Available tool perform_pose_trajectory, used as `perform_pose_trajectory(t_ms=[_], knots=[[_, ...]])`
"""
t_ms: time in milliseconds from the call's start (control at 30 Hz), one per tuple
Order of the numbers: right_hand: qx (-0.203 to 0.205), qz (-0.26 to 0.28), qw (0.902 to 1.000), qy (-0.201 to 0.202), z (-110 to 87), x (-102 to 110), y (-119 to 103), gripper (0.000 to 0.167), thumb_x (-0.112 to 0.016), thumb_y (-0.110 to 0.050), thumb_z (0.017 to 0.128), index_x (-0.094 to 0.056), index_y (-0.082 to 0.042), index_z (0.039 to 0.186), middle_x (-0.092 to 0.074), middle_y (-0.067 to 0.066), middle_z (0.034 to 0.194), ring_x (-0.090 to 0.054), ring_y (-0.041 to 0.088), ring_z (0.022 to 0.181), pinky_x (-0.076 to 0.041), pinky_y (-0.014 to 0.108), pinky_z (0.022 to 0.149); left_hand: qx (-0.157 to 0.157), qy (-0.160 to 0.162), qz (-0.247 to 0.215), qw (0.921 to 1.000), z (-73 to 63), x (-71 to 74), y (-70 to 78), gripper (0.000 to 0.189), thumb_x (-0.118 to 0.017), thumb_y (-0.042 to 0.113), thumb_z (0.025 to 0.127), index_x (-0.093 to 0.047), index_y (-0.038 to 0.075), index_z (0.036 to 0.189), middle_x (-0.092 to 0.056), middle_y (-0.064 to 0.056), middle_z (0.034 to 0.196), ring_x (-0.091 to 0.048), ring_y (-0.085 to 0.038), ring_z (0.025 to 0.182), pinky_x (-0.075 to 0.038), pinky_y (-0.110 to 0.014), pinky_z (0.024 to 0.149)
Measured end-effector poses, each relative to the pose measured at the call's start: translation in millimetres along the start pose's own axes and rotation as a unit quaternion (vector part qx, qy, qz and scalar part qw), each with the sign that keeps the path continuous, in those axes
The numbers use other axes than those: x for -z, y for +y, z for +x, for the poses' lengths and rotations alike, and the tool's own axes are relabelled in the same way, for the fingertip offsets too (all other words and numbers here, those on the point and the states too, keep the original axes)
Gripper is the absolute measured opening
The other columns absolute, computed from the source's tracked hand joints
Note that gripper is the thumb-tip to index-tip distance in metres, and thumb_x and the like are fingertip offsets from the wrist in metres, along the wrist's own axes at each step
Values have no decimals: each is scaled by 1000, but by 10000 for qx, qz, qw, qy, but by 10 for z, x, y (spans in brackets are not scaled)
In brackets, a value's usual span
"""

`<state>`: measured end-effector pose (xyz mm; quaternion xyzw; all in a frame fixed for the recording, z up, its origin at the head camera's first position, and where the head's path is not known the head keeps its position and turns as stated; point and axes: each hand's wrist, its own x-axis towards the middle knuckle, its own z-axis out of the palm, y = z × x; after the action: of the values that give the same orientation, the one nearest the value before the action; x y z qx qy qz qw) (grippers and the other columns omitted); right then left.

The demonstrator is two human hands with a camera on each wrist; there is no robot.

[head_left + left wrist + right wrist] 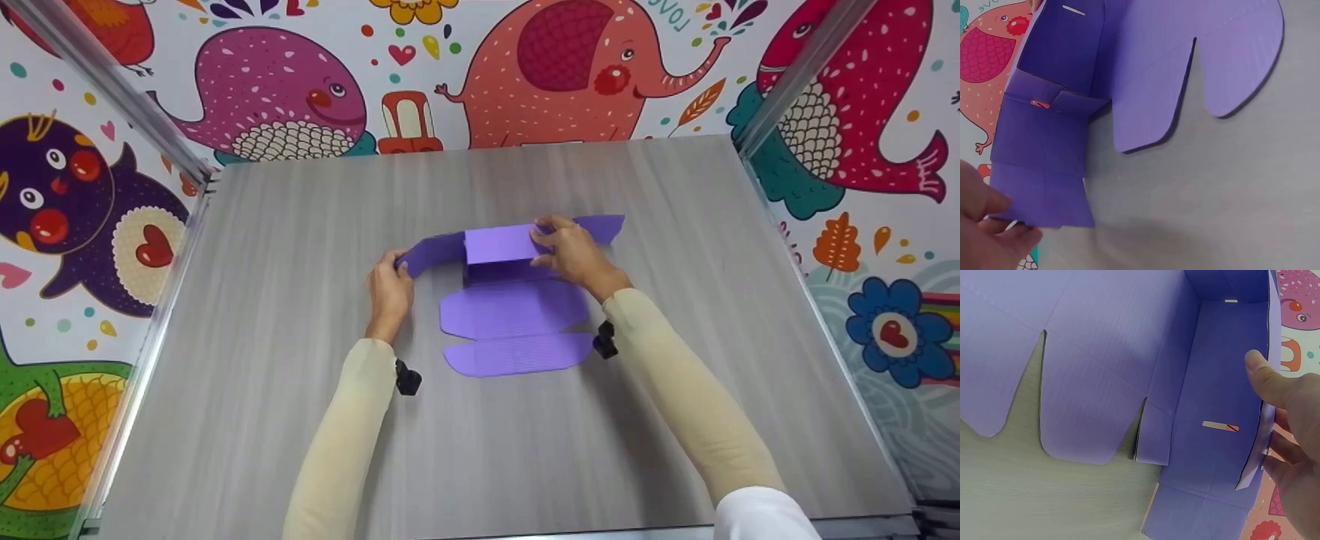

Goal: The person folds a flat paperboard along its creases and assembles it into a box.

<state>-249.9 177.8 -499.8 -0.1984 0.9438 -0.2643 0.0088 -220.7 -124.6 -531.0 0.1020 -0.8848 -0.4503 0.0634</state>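
A partly folded purple cardboard box (504, 244) stands on the table, its middle raised into a trough. Toward the person, its rounded lid flaps (517, 356) lie spread flat. My left hand (390, 291) pinches the outer end of the left side flap (437, 251); in the left wrist view thumb and fingers of that hand (994, 222) lie on either side of the flap's edge. At the right end of the raised panel, my right hand (576, 253) grips the cardboard. The right wrist view shows its thumb (1264, 377) inside the panel (1224, 365) and its fingers behind.
The right side flap (602, 227) sticks out past the right hand. Under everything lies a grey wood-grain table (300, 420). Walls with cartoon animals (570, 75) and metal posts (806, 71) border the back and sides. Small black devices (407, 377) sit at both wrists.
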Motion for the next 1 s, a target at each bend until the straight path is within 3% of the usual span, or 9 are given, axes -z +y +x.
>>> perform_pose_trajectory(t_ms=[400,567,800,1000], knots=[[-47,-10,10000,-36,7,-2,-14,56,-79,-19,86,-58,-2,134,-56,17,143,-52,36,135,-43,46,114,-105,-125,103,9998,-89,52,37,30,-49,-7,97,-70,0,117,-70,-23,121,-66,-37,116,-52,-47,102],[114,-62,9999,79,11,-17,6,55,-80,-18,84,-60,-1,133,-57,18,141,-53,37,134,-43,47,113,-143,-164,98,9997,-123,58,64,30,-49,-7,96,-71,0,115,-72,-23,117,-68,-36,112,-53,-47,100],[249,-130,9994,220,4,-20,10,55,-82,-19,81,-63,0,129,-59,20,137,-55,39,131,-45,48,110,-54,-547,-70,9985,-176,77,116,31,-45,-7,99,-69,-3,118,-70,-24,120,-66,-36,113,-53,-46,99],[287,-202,9990,262,9,-24,4,54,-82,-18,81,-64,0,128,-59,20,137,-55,40,130,-45,48,110,-206,-642,-32,9977,-226,59,152,30,-47,-10,96,-70,-4,113,-71,-24,115,-67,-36,109,-53,-47,96]])
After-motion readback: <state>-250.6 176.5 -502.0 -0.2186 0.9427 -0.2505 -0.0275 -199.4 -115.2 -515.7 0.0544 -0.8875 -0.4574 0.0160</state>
